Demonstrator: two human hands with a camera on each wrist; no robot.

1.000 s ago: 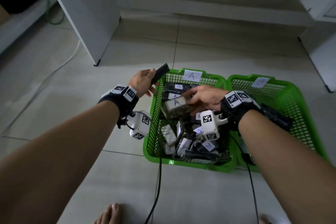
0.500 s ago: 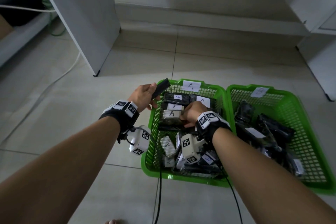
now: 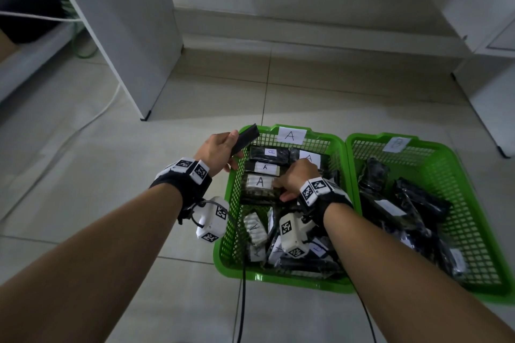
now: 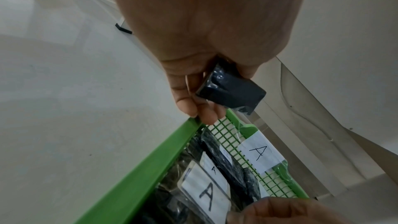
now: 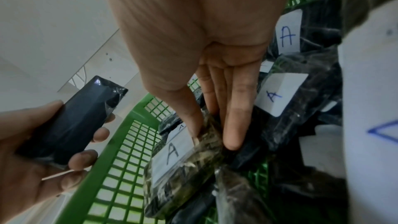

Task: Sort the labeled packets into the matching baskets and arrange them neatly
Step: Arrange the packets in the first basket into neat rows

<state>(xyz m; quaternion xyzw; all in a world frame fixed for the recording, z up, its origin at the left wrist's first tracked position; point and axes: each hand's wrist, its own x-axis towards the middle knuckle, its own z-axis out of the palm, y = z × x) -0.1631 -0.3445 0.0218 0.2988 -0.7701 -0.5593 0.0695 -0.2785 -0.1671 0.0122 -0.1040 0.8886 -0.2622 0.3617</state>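
Two green mesh plastic baskets (image 3: 341, 153) sit side by side. The left hand (image 3: 220, 149) grips one smooth black packet (image 3: 246, 139); the right hand (image 3: 296, 178) presses straight fingers (image 5: 234, 108) on a crinkly "A" packet (image 3: 259, 186) in basket A.

The right hand (image 3: 296, 179) covers part of the labels behind it in basket A (image 3: 233, 205), and in the head view its fingertips are out of sight. The black packet (image 3: 245, 139) in the left hand (image 3: 220, 152) shows no readable label in any view. The tag on basket B (image 3: 473, 175) is too faint to read for certain. Its packets (image 3: 412, 203) are a dark heap, labels unreadable. Both forearms run off the bottom edge.
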